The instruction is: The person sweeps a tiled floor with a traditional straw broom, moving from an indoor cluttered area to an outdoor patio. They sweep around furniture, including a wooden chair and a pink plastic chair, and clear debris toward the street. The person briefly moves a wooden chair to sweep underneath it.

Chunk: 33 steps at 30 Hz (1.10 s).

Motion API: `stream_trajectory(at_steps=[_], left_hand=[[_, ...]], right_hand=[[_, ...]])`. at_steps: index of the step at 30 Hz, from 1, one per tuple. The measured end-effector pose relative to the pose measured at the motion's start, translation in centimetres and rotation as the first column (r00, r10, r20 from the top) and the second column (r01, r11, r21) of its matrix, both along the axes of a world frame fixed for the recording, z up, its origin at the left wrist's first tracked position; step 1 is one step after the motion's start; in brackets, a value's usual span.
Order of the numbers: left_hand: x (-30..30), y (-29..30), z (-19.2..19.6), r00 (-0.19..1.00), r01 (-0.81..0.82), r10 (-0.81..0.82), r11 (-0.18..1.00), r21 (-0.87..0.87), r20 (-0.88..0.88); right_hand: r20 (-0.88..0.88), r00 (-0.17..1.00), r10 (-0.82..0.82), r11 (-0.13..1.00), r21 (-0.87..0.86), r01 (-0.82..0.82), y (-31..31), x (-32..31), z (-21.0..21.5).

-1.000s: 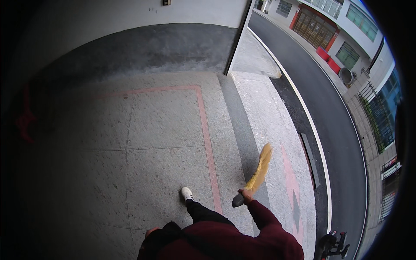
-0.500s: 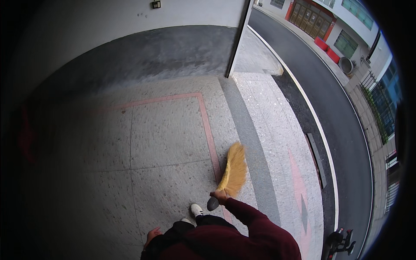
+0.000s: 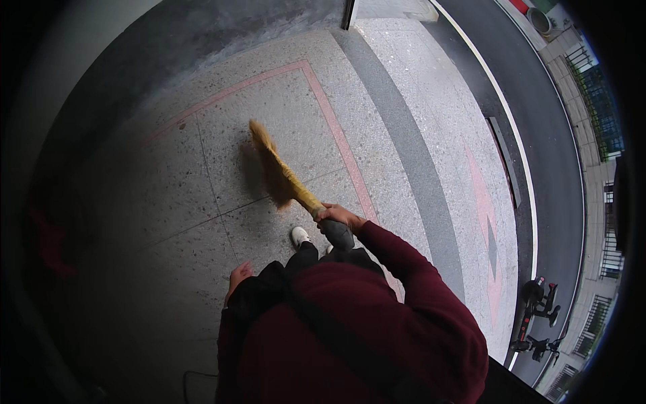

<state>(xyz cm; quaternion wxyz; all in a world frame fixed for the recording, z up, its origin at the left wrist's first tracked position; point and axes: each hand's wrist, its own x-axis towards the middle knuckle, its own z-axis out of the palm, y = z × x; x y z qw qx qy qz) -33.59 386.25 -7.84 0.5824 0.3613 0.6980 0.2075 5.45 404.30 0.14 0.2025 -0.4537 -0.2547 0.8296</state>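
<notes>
My right hand point(image 3: 341, 216) is wrapped round the neck of a straw broom point(image 3: 291, 178). Its dark grey handle end point(image 3: 338, 236) sticks out below my fist, toward my body. The yellow-bound bristles fan out ahead and to the left, low over the speckled stone floor point(image 3: 269, 94); whether the tips touch it I cannot tell. By my left side hangs my left hand point(image 3: 239, 275), holding nothing, its fingers loosely stretched. My white shoe point(image 3: 300, 235) stands just below the bristles.
A pink inlaid line point(image 3: 330, 121) and a grey band point(image 3: 397, 128) cross the floor. Ahead rises a dark-based wall point(image 3: 222, 34). On the right runs a road point(image 3: 538, 135), with parked scooters point(image 3: 536, 310) beside it. A dark red shape point(image 3: 50, 236) is dim at far left.
The broom has swung from my right across to the left in my right hand, its bristles now ahead of my shoes. The view has tipped downward, showing more of my body.
</notes>
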Motion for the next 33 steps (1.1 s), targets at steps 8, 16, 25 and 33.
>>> stream_trajectory(at_steps=[8, 16, 25, 33], left_hand=[[-2.7, 10.1, -0.1, 0.985, 0.171, -0.171, 0.985, -0.035, 0.024], [-1.6, 20.6, -2.7, 0.976, 0.219, -0.217, 0.973, -0.079, 0.029], [0.2, 23.3, -7.2, 0.989, 0.027, -0.011, 0.994, -0.104, 0.149], [10.0, 32.8, 5.6, 0.997, -0.047, 0.04, 0.994, -0.1, -0.069]], right_hand=[[0.396, 0.834, -0.384, 0.91, 0.315, 0.269, 1.2, 8.3, -0.2], [0.685, 0.336, -0.646, 0.684, 0.326, 0.652, 7.9, 21.4, -9.0], [0.498, 0.629, -0.597, 0.574, -0.282, 0.769, 29.0, 35.0, -17.2], [0.583, 0.779, -0.23, 0.958, -0.005, 0.287, 47.2, 17.7, -13.6]])
